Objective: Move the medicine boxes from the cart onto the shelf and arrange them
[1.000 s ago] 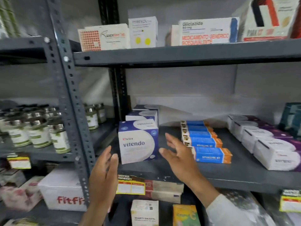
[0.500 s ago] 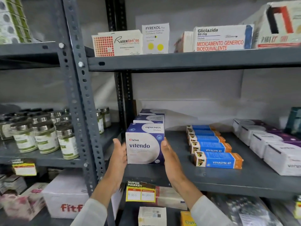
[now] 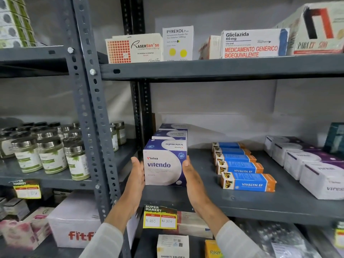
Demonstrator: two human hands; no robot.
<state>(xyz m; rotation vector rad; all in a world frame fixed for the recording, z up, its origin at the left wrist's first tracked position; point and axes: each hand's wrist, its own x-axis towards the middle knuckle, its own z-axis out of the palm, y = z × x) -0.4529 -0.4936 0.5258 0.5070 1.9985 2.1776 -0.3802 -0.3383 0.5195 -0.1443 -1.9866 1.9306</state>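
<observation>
Head view: your two hands square up the front Vitendo box on the grey metal shelf.

Your left hand and right hand press flat against opposite sides of the white-and-purple cardboard Vitendo box, fingers together and extended, clamped on it palm to palm rather than curled around it. The box stands upright on the shelf near its front edge, label facing you, at the head of a row of matching purple boxes running back beside the perforated upright post. That flat two-sided hold looks meant for nudging it into line with the row. The blue-and-orange Vivalyn cartons lie well apart to the right, in their own column. The cart is not in view.
</observation>
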